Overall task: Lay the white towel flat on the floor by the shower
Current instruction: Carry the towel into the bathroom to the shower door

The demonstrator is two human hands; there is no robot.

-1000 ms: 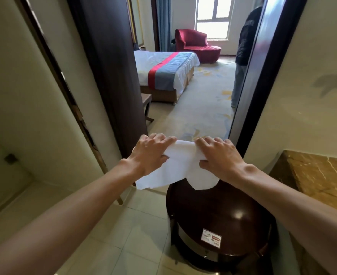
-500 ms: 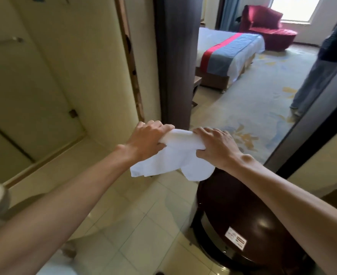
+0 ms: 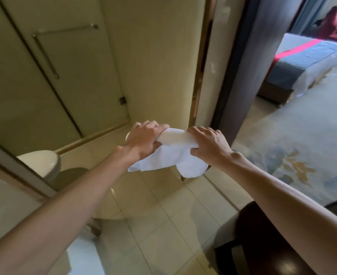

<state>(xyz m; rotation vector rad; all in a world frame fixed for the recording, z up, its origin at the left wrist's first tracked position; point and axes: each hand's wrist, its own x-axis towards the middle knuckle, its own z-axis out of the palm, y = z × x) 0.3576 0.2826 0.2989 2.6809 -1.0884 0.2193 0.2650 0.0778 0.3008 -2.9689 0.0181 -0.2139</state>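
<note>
Presently, white towel: bunched and held up in the air in front of the body, well clear of the floor. The top edge is rolled into a thick fold and loose ends hang below.
Left hand: fingers curled over the towel's left end, gripping it.
Right hand: fingers and thumb clamp the right end. The two hands are near each other, with the rolled fold bridging them.
Floor: pale glossy tiles below the towel, running up to the shower sill.
Shower door: glass panel with a metal bar handle, up and left of the hands. Its sill lies just beyond the left hand.
Surroundings: toilet at lower left, dark wooden stand at lower right below the right forearm. A doorway at right opens onto carpet and a bed.
Step (judged): carrying phase. The towel is aimed toward the shower, not yet unfolded and not yet lowered.
Next move (judged): draw the hands apart to open the cloth and find two corners. Then lower it to the tiles beside the sill, probably by bending down, and release it with no folds left.
</note>
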